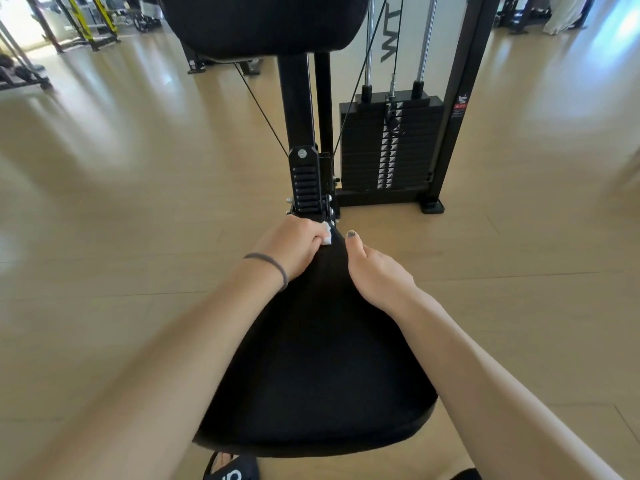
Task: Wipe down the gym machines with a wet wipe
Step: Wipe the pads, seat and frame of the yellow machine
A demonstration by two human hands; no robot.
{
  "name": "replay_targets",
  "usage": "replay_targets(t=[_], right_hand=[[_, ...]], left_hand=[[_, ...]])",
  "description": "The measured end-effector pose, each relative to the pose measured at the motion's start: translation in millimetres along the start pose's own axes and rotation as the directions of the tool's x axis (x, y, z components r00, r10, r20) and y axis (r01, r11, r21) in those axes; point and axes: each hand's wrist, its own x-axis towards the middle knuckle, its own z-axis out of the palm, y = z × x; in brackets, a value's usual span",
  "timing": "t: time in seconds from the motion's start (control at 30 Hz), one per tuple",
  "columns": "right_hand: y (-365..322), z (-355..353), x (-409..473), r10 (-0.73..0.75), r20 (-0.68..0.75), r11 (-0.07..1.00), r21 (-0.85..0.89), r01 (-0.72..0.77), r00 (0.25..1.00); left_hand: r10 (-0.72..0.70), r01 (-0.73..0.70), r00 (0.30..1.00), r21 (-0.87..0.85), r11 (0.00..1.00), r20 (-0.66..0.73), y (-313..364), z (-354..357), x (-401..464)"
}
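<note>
A black padded seat [311,375] of a gym machine fills the lower middle of the head view, narrowing toward its far tip. My left hand [294,244] grips a small white wet wipe [327,236] and presses it on the seat's narrow far end, next to the black seat post bracket [306,181]. My right hand [374,271] lies on the right side of the narrow end, thumb up on top; its fingers wrap down over the edge and are hidden. A dark hair tie circles my left wrist.
The black upright post [298,98] rises to a black back pad [263,22]. A weight stack [389,147] with guide rods and cables stands behind on the right. Other racks [86,26] stand far left on the pale wood floor. My sandalled foot [232,471] shows below the seat.
</note>
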Motion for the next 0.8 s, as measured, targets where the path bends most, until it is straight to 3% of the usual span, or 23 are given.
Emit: replay_targets(t=[0.2, 0.27, 0.4, 0.63, 0.7, 0.8], right_hand=[[0, 5, 1, -0.046, -0.017, 0.998, -0.047, 0.045, 0.999], [1, 8, 2, -0.052, -0.03, 0.996, -0.078, 0.049, 0.998], [3, 9, 1, -0.065, -0.044, 0.991, -0.119, 0.059, 0.997], [2, 9, -3, -0.078, -0.062, 0.984, -0.163, 0.067, 0.995], [2, 10, -2, -0.077, -0.07, 0.982, -0.18, 0.063, 0.995], [2, 13, -4, -0.095, -0.097, 0.969, -0.239, 0.069, 0.991]], left_hand=[[0.148, -0.141, 0.988, -0.16, 0.977, 0.036, 18, -31, -110], [0.109, -0.106, 0.994, -0.164, 0.981, 0.012, 18, -30, -105], [-0.204, 0.189, 0.977, -0.205, 0.96, -0.056, 4, -23, -62], [-0.021, 0.011, 0.998, -0.157, 0.988, -0.059, 47, -53, -196], [-0.06, 0.047, 0.995, -0.144, 0.988, -0.084, 42, -57, -226], [-0.281, 0.272, 0.946, -0.077, 0.959, -0.164, 15, -57, -211]])
